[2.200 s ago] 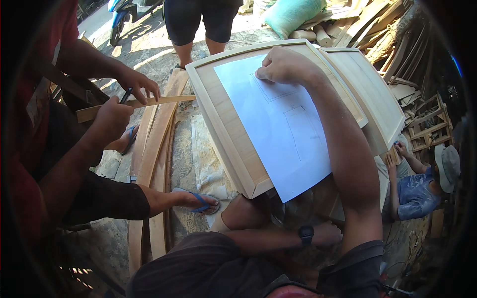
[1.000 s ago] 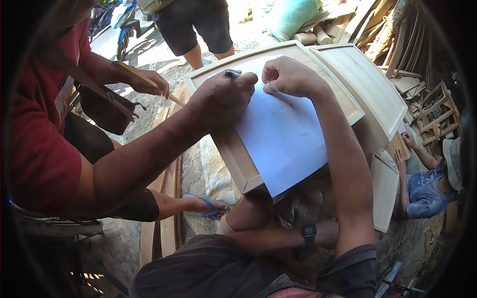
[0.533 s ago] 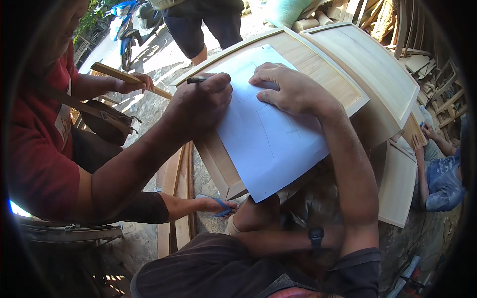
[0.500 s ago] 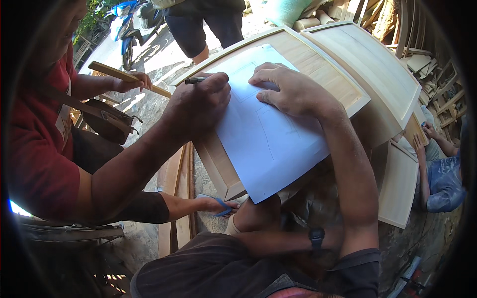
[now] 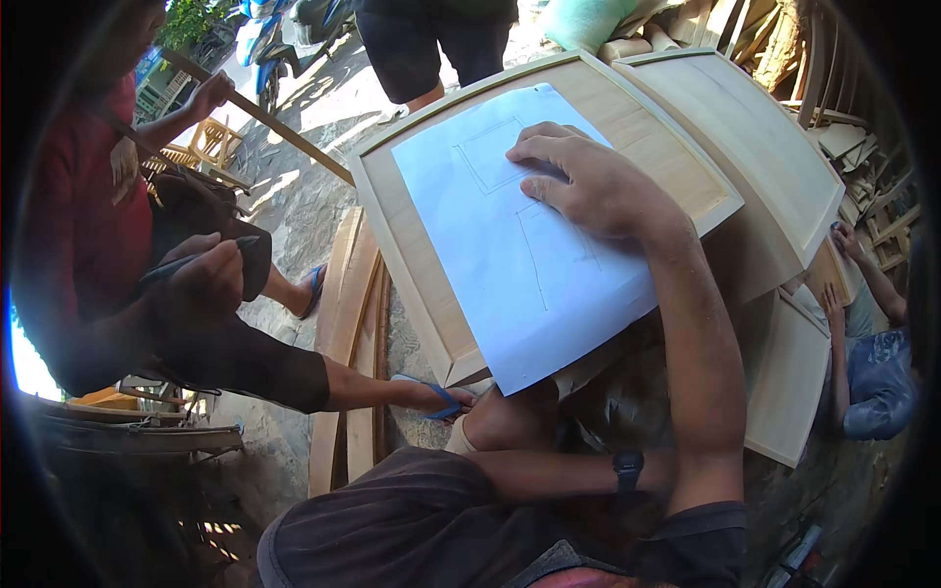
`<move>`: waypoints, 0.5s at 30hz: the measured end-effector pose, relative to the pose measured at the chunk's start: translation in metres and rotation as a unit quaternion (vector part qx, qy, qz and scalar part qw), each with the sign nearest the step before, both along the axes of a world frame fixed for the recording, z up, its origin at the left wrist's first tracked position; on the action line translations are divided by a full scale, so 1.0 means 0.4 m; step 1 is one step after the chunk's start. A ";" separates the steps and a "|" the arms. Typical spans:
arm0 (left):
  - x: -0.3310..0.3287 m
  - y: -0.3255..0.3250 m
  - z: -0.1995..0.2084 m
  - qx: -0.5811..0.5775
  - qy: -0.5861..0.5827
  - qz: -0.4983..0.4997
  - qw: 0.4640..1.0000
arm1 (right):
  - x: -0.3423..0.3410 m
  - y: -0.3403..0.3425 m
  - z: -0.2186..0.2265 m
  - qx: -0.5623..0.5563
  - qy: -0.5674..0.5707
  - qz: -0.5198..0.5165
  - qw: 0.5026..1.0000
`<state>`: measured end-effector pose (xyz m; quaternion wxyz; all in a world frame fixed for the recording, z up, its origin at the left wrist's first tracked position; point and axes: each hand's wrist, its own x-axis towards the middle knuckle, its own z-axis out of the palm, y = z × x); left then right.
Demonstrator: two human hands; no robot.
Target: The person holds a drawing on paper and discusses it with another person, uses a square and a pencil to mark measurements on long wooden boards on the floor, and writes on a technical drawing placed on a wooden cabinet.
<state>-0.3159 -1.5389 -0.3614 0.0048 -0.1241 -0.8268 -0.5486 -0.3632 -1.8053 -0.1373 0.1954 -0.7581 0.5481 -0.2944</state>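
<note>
My right hand (image 5: 598, 181) rests palm down on a white sheet of paper (image 5: 466, 235), its thumb apart from the bent fingers. Thin pencil-like lines form box shapes on the sheet. Beneath the paper lies a framed wooden panel (image 5: 397, 211), pale and raised at its rim. My left forearm crosses low in front of me with a dark wristwatch (image 5: 628, 468) on it; my left hand (image 5: 662, 469) is mostly hidden behind my right arm. At the left, a co-worker in red holds a dark pen (image 5: 176, 267) in one hand (image 5: 211, 274) and a wooden stick (image 5: 284, 134) in the other.
A second framed panel (image 5: 730, 127) leans at the right, with a smaller one (image 5: 789, 382) below it. Long boards (image 5: 338, 323) lie on the floor at left. Another person (image 5: 877, 372) works at far right. Scrap wood (image 5: 853, 147) is piled behind; a motorbike (image 5: 265, 49) stands at back left.
The co-worker's pen hand has pulled back from the paper toward the left. Their other hand and the stick's upper end have shifted up and left. My right hand stays on the sheet.
</note>
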 end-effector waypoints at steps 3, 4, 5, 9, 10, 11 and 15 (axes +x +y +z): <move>-0.010 -0.003 0.005 -0.006 0.019 0.011 1.000 | -0.004 -0.001 0.010 0.009 0.000 0.002 1.000; -0.010 -0.008 0.011 -0.014 0.017 0.006 1.000 | -0.008 0.000 0.008 0.005 0.000 -0.002 1.000; -0.015 -0.002 0.000 0.019 0.025 0.027 0.999 | -0.002 0.000 0.012 0.001 -0.001 -0.002 1.000; 0.000 -0.028 0.097 0.018 0.014 0.033 0.999 | -0.002 0.005 0.029 0.031 -0.010 -0.008 0.999; 0.015 -0.035 0.111 -0.011 0.010 0.030 0.999 | 0.006 -0.002 0.016 0.023 -0.014 -0.001 1.000; 0.017 -0.036 0.136 -0.041 0.017 0.017 0.999 | -0.001 0.004 0.025 0.014 -0.010 -0.005 1.000; -0.058 0.075 -0.042 -0.071 0.085 0.041 0.993 | 0.036 -0.005 0.010 0.029 -0.006 -0.014 0.999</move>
